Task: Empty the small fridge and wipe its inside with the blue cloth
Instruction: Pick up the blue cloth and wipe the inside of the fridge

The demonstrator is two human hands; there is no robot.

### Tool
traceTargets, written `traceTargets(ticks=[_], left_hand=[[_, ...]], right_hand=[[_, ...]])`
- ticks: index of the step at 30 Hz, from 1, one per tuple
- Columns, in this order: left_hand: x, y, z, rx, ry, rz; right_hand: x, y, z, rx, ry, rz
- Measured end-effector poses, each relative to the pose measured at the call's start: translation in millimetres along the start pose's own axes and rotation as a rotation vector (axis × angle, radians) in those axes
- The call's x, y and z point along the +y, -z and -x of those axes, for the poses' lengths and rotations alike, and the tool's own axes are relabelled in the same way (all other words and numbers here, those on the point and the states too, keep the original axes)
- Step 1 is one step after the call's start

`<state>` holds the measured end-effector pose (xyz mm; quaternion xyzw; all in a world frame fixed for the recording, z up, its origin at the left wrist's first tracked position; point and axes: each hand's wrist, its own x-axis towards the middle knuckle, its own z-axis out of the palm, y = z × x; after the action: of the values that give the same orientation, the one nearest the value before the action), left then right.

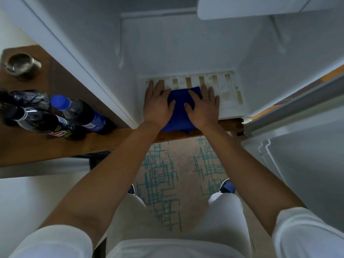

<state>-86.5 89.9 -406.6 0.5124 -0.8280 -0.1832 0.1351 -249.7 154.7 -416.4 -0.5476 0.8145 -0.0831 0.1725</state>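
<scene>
Both hands press the blue cloth point(179, 108) flat on the floor of the small fridge point(186, 53), at its front edge.

Left hand point(158, 101) and right hand point(202, 105) lie palm-down, fingers point(210, 94) spread and flat on the cloth, not clamped round it; cloth looks soft, light and bunched, so it probably needs broad palm pressure rather than a pinch; stained slots point(214, 84) lie just behind it, possibly residue; bottles point(74, 116) stand outside on the bench point(46, 146); the interior appears emptied.

Both hands cover the middle of the blue cloth point(179, 108); the fridge door point(297, 155) runs off the right edge (bottle labels point(61, 134) too blurred).
</scene>
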Motion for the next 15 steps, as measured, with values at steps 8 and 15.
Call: traceTargets(ticks=[8, 15], left_hand=[[32, 89, 83, 0.338, -0.178, 0.159], [21, 161, 126, 0.641, -0.161, -0.067]], right_hand=[[-10, 13, 17, 0.037, 0.164, -0.084], [-19, -2, 28, 0.109, 0.3, -0.021]])
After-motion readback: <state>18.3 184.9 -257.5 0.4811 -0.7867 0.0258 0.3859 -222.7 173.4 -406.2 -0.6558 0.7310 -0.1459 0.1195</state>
